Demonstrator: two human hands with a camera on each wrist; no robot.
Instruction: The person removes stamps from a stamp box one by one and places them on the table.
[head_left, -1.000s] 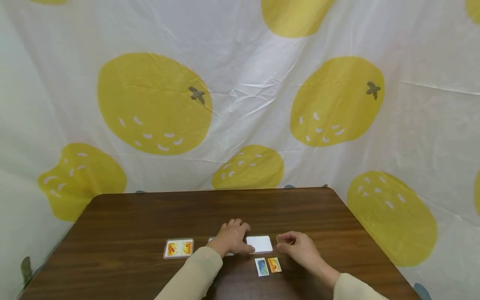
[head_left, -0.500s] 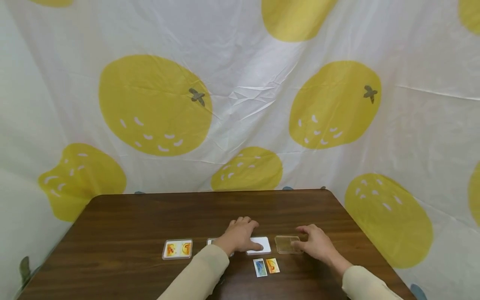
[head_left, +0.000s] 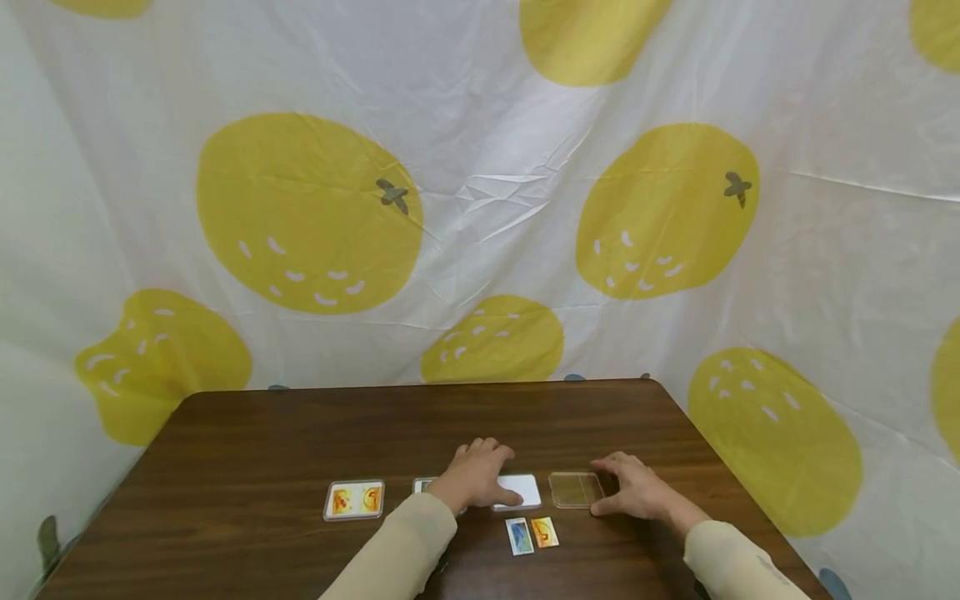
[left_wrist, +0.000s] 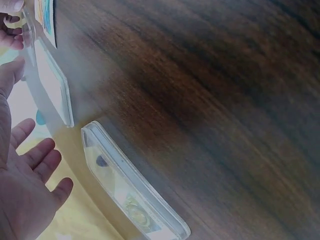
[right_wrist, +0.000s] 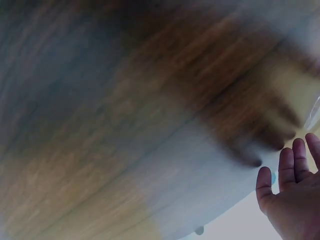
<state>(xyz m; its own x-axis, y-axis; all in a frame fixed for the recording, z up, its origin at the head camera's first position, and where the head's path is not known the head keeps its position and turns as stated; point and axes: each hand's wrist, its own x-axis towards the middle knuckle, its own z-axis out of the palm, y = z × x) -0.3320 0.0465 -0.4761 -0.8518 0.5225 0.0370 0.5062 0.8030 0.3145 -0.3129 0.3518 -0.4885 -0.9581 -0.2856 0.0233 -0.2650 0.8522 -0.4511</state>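
Observation:
My left hand (head_left: 476,473) hovers with spread fingers at a white card-sized piece (head_left: 525,490), its thumb overlapping the white face in the head view. In the left wrist view, those fingers (left_wrist: 42,155) are relaxed, with nothing between them. A clear, flat plastic case part (head_left: 572,492) lies to the right of the white piece. At its right edge is my right hand (head_left: 637,490), thumb and fingers parted. The right wrist view shows its fingers (right_wrist: 287,165) fairly straight. Two small picture cards, one blue-green (head_left: 519,537) and one orange (head_left: 545,532), lie in front.
A clear case with two orange pictures (head_left: 355,500) lies on the left of the brown table (head_left: 247,467). Another case (head_left: 422,483) is partly hidden behind my left hand; the left wrist view shows this thick clear case (left_wrist: 132,182). A fruit-patterned curtain (head_left: 487,250) hangs behind.
My right hand has moved right, and the clear case part near it has come into view on the table. My left hand shifted slightly right, its thumb now over the white piece.

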